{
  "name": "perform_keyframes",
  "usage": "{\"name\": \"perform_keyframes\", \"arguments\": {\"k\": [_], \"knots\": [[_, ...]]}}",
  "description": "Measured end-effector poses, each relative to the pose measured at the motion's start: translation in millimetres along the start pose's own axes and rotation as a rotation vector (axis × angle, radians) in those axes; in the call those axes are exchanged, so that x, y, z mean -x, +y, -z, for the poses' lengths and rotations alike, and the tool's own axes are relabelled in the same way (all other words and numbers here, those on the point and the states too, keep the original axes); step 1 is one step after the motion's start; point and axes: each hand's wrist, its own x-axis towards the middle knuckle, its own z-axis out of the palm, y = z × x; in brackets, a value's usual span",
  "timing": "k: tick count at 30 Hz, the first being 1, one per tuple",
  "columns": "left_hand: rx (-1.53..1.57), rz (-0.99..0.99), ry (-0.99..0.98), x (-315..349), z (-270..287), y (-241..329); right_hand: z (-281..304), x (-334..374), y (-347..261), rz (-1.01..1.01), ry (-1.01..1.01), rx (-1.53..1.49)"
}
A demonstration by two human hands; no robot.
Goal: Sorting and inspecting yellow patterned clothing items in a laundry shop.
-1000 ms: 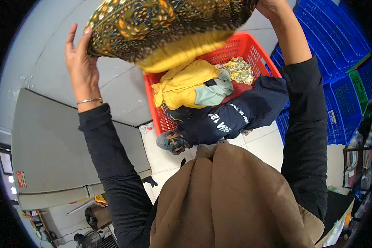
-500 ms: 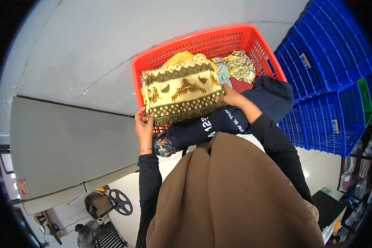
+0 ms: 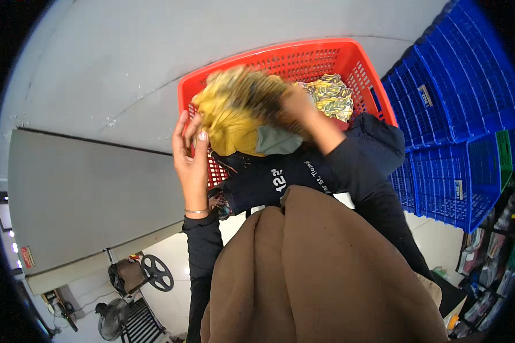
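A red plastic basket (image 3: pixel 280 51) full of clothes stands in front of me. My right hand (image 3: pixel 298 106), smeared by motion, grips the brown-and-yellow patterned cloth (image 3: pixel 246 91), which is bunched and blurred above the pile. My left hand (image 3: pixel 190 157) is open at the basket's left side, fingers apart, thumb beside a yellow cloth (image 3: pixel 232 140). A grey-green cloth (image 3: pixel 276 141) shows beneath the patterned one. Dark navy clothing with white print (image 3: pixel 252 183) hangs over the near rim. A yellow leaf-patterned cloth (image 3: pixel 332 94) lies at the basket's right.
Blue plastic crates (image 3: pixel 440 171) are stacked to the right, with a green one (image 3: pixel 502 157) among them. A grey panel (image 3: pixel 91 194) stands at the left. Beyond it are a black spoked wheel (image 3: pixel 157 272) and a fan (image 3: pixel 114 318). Packed goods fill a rack (image 3: pixel 486 263) at the lower right.
The patterned cloth, spread flat between both hands before, is now bunched up and swept away from me by my right hand. My left hand has let go, and yellow and grey-green cloths are uncovered.
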Motion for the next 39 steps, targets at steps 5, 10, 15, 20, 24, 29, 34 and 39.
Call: {"name": "perform_keyframes", "arguments": {"k": [5,10,15,20,24,29,34,39], "knots": [[-0.119,0.079,0.041,3,37,-27,156,-18,14,-0.217,0.446,-0.304],[-0.089,0.176,0.085,14,54,-65,164,11,3,0.134,0.496,0.527],[-0.224,0.158,0.001,13,46,-95,40,28,40,-0.122,-0.651,0.967],[-0.231,0.18,0.033,8,49,-112,-79,37,20,0.03,-0.508,0.529],[-0.337,0.139,-0.006,6,49,-116,-121,38,10,0.091,-0.386,0.714],[-0.254,0.146,-0.016,8,48,-115,-25,5,46,-0.225,-0.083,-0.264],[-0.326,0.168,-0.107,8,47,-117,51,29,55,-0.045,0.354,-1.022],[-0.312,0.171,-0.23,10,43,-130,51,40,62,-0.58,0.8,-1.063]]}}
